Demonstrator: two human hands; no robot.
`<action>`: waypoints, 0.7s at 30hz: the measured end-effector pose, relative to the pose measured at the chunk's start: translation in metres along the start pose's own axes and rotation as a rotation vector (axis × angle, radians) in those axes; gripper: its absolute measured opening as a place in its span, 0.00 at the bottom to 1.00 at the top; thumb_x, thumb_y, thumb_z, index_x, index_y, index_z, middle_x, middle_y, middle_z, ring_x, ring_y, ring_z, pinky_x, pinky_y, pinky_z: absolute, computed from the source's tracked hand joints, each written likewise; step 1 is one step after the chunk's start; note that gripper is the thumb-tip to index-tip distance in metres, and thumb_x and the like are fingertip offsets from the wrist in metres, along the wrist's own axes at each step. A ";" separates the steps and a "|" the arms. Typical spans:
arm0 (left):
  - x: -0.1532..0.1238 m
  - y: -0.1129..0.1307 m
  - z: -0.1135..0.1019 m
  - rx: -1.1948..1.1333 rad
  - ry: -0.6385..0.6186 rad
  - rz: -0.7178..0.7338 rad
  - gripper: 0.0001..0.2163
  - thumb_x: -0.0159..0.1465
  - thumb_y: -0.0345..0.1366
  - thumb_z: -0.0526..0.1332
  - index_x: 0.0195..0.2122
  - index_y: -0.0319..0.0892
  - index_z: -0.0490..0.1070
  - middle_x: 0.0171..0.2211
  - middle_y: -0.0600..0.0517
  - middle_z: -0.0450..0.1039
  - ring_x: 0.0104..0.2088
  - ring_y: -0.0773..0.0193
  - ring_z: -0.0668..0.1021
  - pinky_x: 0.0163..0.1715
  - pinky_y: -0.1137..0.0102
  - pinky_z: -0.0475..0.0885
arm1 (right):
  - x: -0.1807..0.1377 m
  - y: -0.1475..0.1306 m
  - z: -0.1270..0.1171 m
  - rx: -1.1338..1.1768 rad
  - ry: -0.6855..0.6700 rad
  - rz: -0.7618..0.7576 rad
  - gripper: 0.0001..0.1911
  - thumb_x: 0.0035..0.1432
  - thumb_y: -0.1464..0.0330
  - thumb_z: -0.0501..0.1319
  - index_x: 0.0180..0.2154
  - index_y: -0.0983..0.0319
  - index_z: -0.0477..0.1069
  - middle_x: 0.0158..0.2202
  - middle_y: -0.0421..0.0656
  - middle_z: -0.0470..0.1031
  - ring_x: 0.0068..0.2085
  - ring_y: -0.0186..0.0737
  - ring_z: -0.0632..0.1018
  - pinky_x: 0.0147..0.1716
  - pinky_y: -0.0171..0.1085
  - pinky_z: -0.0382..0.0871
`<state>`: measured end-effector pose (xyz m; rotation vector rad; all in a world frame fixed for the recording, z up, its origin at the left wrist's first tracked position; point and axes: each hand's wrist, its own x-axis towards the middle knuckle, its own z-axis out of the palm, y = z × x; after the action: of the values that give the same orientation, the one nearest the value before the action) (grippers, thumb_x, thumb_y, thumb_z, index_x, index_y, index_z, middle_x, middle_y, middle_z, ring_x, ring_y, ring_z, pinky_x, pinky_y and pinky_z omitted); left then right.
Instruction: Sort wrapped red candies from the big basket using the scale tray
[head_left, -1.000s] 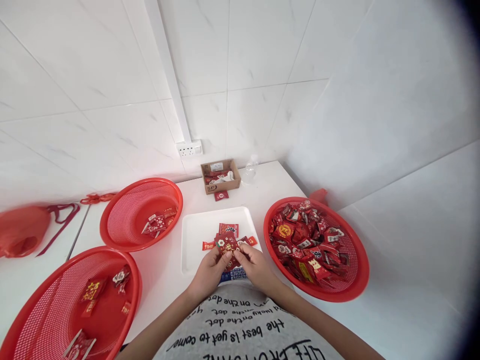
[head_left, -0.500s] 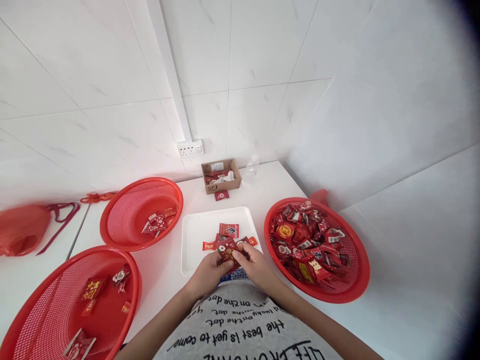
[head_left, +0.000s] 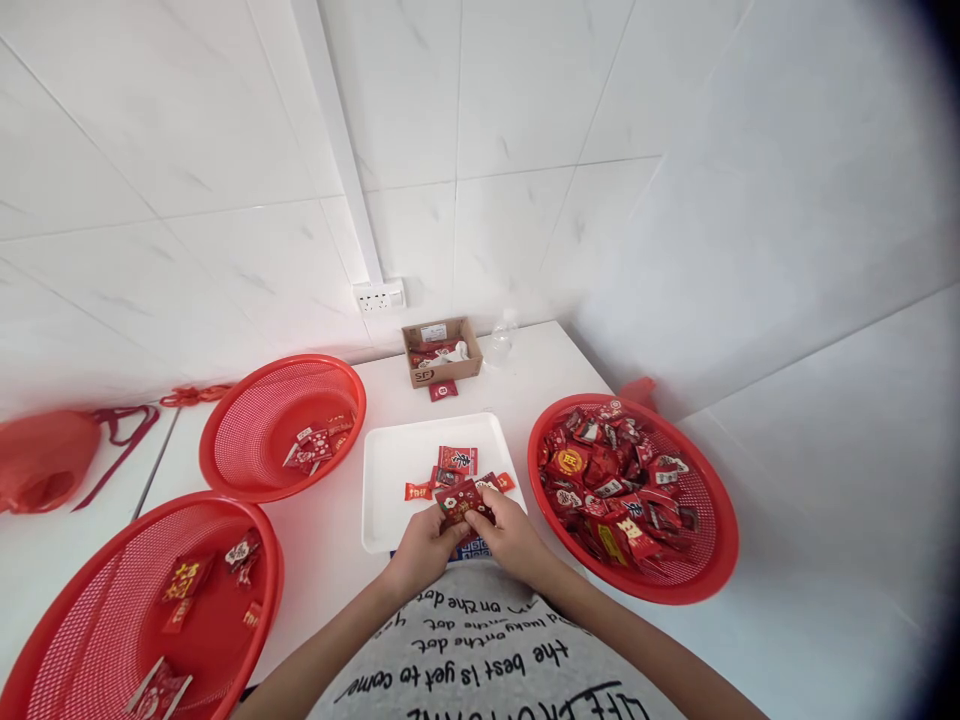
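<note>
Held packet: from the head view I see a dark red packet (head_left: 457, 502) with a flower print and gold marks, up between the person's two hands, over the near part of the white tray (head_left: 384, 475) and close to the grey shirt (head_left: 480, 640).
Left hand: the left hand (head_left: 421, 548) has its fingers clamped on the packet's left side.
Right hand: the right hand (head_left: 516, 535) has its fingers closed on the right side, the thumb lying across the packet's face.
Tray: loose red packets (head_left: 457, 459) lie beyond the hands, some overlapping, partly hidden; a slim orange-red packet (head_left: 418, 491) points out to the left.
Tray's near edge: a blue printed piece (head_left: 475, 550) shows there; I can't make out what it is.
Right basket: the red basket (head_left: 726, 560) just beside the tray is heaped with mixed packets (head_left: 600, 470).
Left baskets: the far basket (head_left: 247, 430) holds a small cluster; the near basket (head_left: 75, 640) holds a few packets lying apart.
Back of the table: on the white table (head_left: 319, 545), a cardboard box (head_left: 457, 374) contains packets, with a single packet (head_left: 443, 391) just in front and a clear bottle (head_left: 501, 342) beside it.
Far left: a red bag (head_left: 49, 460) lies near a dark ribbon (head_left: 112, 475).
</note>
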<state>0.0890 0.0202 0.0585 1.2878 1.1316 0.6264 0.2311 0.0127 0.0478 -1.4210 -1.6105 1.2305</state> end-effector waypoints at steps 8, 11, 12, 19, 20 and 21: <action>0.005 -0.005 0.002 -0.165 0.020 -0.004 0.13 0.55 0.37 0.59 0.41 0.40 0.70 0.39 0.48 0.75 0.40 0.57 0.74 0.40 0.66 0.67 | 0.001 -0.001 0.001 0.041 0.052 0.067 0.07 0.55 0.68 0.52 0.35 0.62 0.65 0.33 0.44 0.72 0.35 0.40 0.72 0.35 0.37 0.65; 0.004 -0.004 -0.001 -0.287 0.030 -0.030 0.14 0.55 0.37 0.61 0.42 0.39 0.69 0.37 0.48 0.75 0.38 0.59 0.75 0.36 0.69 0.67 | 0.000 0.000 0.001 0.098 0.039 0.059 0.09 0.56 0.65 0.52 0.37 0.63 0.65 0.35 0.44 0.72 0.36 0.40 0.72 0.36 0.37 0.65; 0.004 -0.002 -0.002 -0.296 0.039 -0.053 0.14 0.55 0.38 0.61 0.41 0.39 0.69 0.36 0.48 0.75 0.35 0.61 0.75 0.33 0.71 0.67 | 0.000 0.001 0.001 0.114 0.033 0.060 0.10 0.57 0.64 0.52 0.37 0.63 0.65 0.35 0.44 0.72 0.37 0.40 0.72 0.36 0.37 0.65; 0.000 0.003 -0.005 -0.372 0.050 -0.120 0.13 0.55 0.40 0.61 0.39 0.40 0.70 0.35 0.49 0.74 0.33 0.64 0.74 0.29 0.74 0.65 | -0.003 0.005 0.003 0.106 -0.028 0.093 0.11 0.57 0.62 0.51 0.34 0.63 0.65 0.30 0.43 0.72 0.31 0.38 0.72 0.32 0.36 0.66; 0.000 0.003 -0.005 -0.393 0.062 -0.115 0.13 0.55 0.40 0.61 0.39 0.39 0.71 0.35 0.48 0.75 0.33 0.64 0.74 0.30 0.73 0.65 | -0.003 0.005 0.004 0.099 -0.040 0.082 0.11 0.57 0.62 0.51 0.34 0.63 0.66 0.31 0.43 0.72 0.32 0.39 0.72 0.32 0.37 0.66; 0.000 0.002 -0.006 -0.411 0.069 -0.106 0.13 0.56 0.40 0.61 0.39 0.39 0.71 0.35 0.48 0.75 0.33 0.64 0.74 0.32 0.72 0.66 | -0.003 0.005 0.004 0.097 -0.055 0.071 0.11 0.57 0.63 0.52 0.34 0.63 0.66 0.32 0.43 0.72 0.33 0.40 0.72 0.33 0.37 0.66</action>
<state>0.0844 0.0229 0.0613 0.8554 1.0525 0.7823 0.2302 0.0084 0.0420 -1.4059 -1.5264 1.3803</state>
